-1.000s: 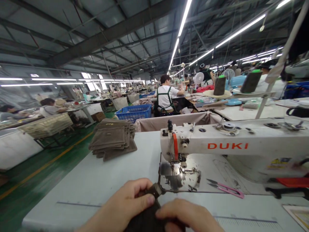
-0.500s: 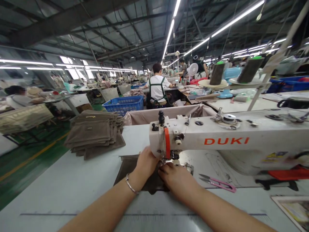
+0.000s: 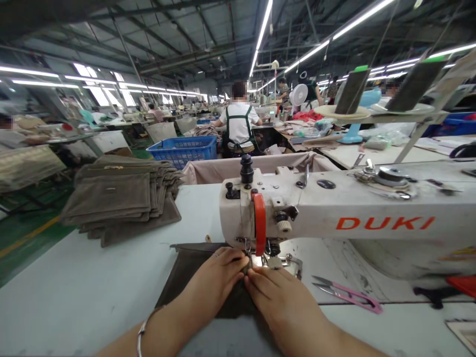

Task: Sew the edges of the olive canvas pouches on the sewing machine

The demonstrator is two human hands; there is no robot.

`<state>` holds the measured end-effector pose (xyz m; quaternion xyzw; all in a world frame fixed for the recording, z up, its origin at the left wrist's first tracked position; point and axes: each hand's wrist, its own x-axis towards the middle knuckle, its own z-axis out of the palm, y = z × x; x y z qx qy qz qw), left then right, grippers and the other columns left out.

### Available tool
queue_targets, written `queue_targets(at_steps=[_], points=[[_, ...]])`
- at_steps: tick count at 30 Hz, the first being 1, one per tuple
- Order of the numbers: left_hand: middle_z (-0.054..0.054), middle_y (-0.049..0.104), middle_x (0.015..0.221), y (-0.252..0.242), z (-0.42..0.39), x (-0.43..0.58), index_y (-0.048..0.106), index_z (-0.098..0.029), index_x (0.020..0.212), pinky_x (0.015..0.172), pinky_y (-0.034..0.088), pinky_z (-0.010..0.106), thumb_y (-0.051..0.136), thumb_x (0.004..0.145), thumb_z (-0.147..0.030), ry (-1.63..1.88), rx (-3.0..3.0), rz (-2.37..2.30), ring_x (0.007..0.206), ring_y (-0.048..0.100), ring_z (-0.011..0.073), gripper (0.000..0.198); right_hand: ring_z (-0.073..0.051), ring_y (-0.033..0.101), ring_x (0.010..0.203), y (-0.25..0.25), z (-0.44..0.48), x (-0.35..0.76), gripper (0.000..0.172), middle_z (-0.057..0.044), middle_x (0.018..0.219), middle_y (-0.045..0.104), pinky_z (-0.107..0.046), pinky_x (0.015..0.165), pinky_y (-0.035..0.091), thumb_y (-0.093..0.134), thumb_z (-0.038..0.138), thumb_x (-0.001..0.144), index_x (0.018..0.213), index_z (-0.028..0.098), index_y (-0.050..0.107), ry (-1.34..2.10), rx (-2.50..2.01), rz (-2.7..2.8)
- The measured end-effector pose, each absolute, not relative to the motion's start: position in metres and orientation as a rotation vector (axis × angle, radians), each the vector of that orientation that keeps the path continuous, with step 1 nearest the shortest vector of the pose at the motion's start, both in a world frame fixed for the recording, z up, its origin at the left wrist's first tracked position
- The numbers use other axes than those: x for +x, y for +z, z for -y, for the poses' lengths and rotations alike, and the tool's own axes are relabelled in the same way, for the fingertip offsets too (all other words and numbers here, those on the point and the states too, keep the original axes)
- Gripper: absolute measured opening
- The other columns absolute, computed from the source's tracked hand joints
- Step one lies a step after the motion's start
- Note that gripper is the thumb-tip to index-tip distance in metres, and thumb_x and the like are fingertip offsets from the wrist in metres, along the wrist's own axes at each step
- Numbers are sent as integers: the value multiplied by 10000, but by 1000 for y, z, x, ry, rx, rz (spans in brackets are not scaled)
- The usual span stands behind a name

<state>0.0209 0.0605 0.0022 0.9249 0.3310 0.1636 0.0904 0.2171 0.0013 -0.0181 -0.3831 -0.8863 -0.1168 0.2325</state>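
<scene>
A dark brown-grey fabric piece (image 3: 182,270) lies flat under the head of the white sewing machine (image 3: 308,198). My left hand (image 3: 213,277) rests over it, thumb and fingers pinching a small raised part of the cloth just in front of the presser foot. Close against it, my right hand (image 3: 277,297) has its fingers drawn together on the same spot of cloth, to the right. The fingertips of both hands nearly meet beneath the needle area. My hands partly hide the foot and the stitching place. Pink-handled thread snips (image 3: 349,295) lie on the machine bed to the right.
A stack of similar fabric pouches (image 3: 111,196) sits at the table's left. Behind the machine hangs a cloth-lined bin (image 3: 208,168), with a blue crate (image 3: 186,148) beyond. Thread cones (image 3: 353,91) stand at right. A co-worker (image 3: 239,121) sits ahead, back turned.
The view has moved closer to the machine. My left hand has shifted from beside the needle to pinch the cloth in front of it; the right hand stays close by on the fabric.
</scene>
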Motion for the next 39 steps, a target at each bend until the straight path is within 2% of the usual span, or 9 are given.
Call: queue_targets(at_steps=[10, 14, 19, 24, 29, 36, 39], points=[[72, 664, 1208, 4, -51, 26, 623, -149, 1201, 1036, 511, 352, 562, 885, -26, 561, 2826, -997, 1126, 615, 207, 344, -180, 635, 881, -14, -5, 219, 221, -61, 1067, 721, -298, 747, 494, 542, 189, 898, 1061, 124, 677, -406, -997, 2383], [78, 676, 1198, 4, -53, 23, 635, -134, 1186, 1030, 520, 372, 540, 875, -17, 502, 2887, -949, 1111, 631, 217, 346, -163, 635, 810, -15, -7, 215, 208, -31, 981, 736, -288, 694, 491, 493, 138, 929, 974, 138, 696, -450, -995, 2298], [55, 675, 1206, 6, -59, 21, 624, -177, 1206, 1038, 511, 375, 532, 872, -27, 500, 2837, -925, 1117, 627, 211, 377, -162, 628, 738, -16, -7, 210, 215, -30, 916, 741, -294, 619, 484, 487, 117, 926, 924, 129, 701, -502, -990, 2272], [50, 672, 1198, 8, -60, 22, 624, -194, 1196, 1044, 499, 367, 543, 887, -54, 544, 2710, -939, 1118, 618, 199, 349, -167, 632, 800, -16, -4, 212, 164, -51, 979, 735, -277, 682, 479, 562, 169, 909, 999, 115, 688, -484, -1007, 2330], [54, 675, 1177, 6, -61, 20, 630, -204, 1185, 1041, 496, 380, 510, 910, -72, 568, 2688, -949, 1110, 618, 205, 328, -187, 627, 862, -15, -5, 215, 229, -68, 1032, 725, -299, 741, 498, 602, 212, 859, 1043, 102, 680, -431, -1050, 2377], [43, 668, 1183, 1, -60, 21, 619, -206, 1187, 1037, 496, 365, 527, 909, -51, 568, 2684, -923, 1113, 611, 198, 332, -193, 638, 909, -21, -4, 213, 241, -74, 1067, 718, -296, 766, 499, 576, 211, 896, 1095, 105, 661, -354, -1055, 2425], [42, 653, 1222, 5, -58, 19, 601, -212, 1227, 1077, 465, 391, 531, 923, -68, 501, 2657, -959, 1152, 594, 194, 344, -198, 640, 995, -5, -2, 223, 292, -63, 1158, 693, -327, 883, 495, 554, 212, 902, 1173, 139, 634, -174, -1068, 2474]])
